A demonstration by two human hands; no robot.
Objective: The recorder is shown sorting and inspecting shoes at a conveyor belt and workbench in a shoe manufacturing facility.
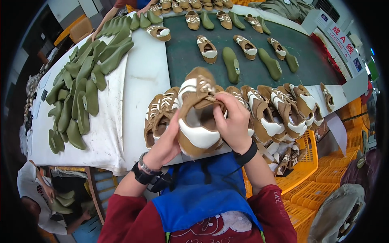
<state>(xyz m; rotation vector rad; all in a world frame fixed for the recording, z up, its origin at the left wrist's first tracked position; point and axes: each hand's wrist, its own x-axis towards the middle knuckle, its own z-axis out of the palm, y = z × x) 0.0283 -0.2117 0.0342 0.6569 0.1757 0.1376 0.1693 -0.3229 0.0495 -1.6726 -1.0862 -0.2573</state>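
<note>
Held up in front of me is a brown and white sneaker [198, 133], its white heel patch toward me and its toe pointing away. My left hand [165, 141] presses against the left side of the sneaker near the heel. With my right hand [233, 121] I grip the right edge of its opening, thumb at the collar and fingers by the laces. Behind and to both sides stand similar sneakers in a row on the table's near edge, such as a laced sneaker [166, 109] at left and another sneaker [265, 115] at right.
Green shoe lasts [81, 81] lie piled on a white cloth [107, 133] at left. A dark green conveyor belt [186, 52] carries sneakers and single lasts [231, 65]. Yellow crates [304, 166] stand at right. Other people work at far left and lower left, one holding lasts [63, 202].
</note>
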